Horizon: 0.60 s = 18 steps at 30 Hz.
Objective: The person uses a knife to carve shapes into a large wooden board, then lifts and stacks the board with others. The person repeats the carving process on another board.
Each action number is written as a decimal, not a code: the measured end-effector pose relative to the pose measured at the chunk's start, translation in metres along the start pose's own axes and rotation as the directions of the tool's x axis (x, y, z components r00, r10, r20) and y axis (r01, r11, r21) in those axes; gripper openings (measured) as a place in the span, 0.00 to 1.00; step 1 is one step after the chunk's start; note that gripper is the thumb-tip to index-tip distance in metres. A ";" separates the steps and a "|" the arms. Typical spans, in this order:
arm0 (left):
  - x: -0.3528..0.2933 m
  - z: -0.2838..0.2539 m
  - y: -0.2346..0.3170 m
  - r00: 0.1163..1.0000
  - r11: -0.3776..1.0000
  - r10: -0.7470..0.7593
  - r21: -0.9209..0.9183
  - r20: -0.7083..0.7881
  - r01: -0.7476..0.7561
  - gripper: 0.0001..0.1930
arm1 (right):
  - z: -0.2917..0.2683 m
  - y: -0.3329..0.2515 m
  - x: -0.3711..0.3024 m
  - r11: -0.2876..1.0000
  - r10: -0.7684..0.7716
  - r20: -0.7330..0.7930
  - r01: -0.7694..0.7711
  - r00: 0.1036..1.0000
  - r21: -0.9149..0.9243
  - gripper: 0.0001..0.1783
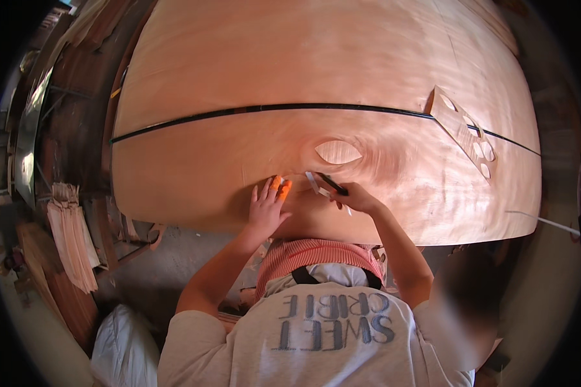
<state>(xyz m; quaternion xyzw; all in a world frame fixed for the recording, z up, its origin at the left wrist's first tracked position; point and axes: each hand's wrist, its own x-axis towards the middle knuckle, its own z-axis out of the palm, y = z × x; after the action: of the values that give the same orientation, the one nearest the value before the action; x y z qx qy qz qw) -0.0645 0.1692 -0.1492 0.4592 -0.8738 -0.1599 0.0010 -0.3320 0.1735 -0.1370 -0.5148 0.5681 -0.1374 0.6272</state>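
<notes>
A large sheet of light brown wood veneer (200,161) covers the work surface in front of me. My left hand (267,208) lies flat on it near the front edge, fingers stretched out, with orange covers (281,188) on two of them. To its right, my right hand (360,198) closes around a slim black-handled tool (332,184), which looks like a cutter knife. A narrow whitish strip (312,181) shows beside the tool; whether my hand holds it too is unclear. Just beyond is a pale eye-shaped patch or opening (339,152) in the veneer.
A dark band (290,106) crosses the veneer from side to side. On the right lies an offcut with several oval holes (461,132). A thin white rod (555,225) sticks out past the right edge. Veneer bundles (72,235) and a white sack (124,348) stand at left.
</notes>
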 end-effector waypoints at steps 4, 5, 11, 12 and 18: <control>0.032 -0.001 -0.002 0.999 0.974 -0.028 -0.225 -0.030 0.021 0.31 | -0.010 0.020 -0.054 0.897 0.158 -0.063 -0.117 0.985 0.425 0.13; 0.048 -0.002 0.004 0.995 0.964 -0.015 -0.266 -0.101 -0.012 0.30 | -0.010 0.034 -0.059 0.816 0.178 -0.071 -0.107 0.981 0.568 0.13; 0.135 0.002 0.049 0.928 0.963 0.232 -0.069 -0.291 -0.262 0.21 | -0.018 0.062 -0.068 0.603 0.174 -0.225 0.077 0.959 0.794 0.15; 0.142 0.008 0.050 0.920 0.953 0.287 -0.022 -0.268 -0.304 0.20 | -0.020 0.065 -0.067 0.609 0.184 -0.249 0.089 0.951 0.788 0.15; 0.140 0.013 0.043 0.848 0.892 0.367 -0.113 -0.383 -0.437 0.17 | -0.031 0.073 -0.054 0.616 0.299 -0.346 0.097 0.889 0.782 0.17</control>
<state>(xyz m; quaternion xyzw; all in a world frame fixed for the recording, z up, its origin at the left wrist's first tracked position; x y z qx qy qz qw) -0.1817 0.0827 -0.1697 0.2837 -0.9161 -0.1567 0.2361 -0.4056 0.2305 -0.1594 -0.1109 0.6070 -0.4472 0.6475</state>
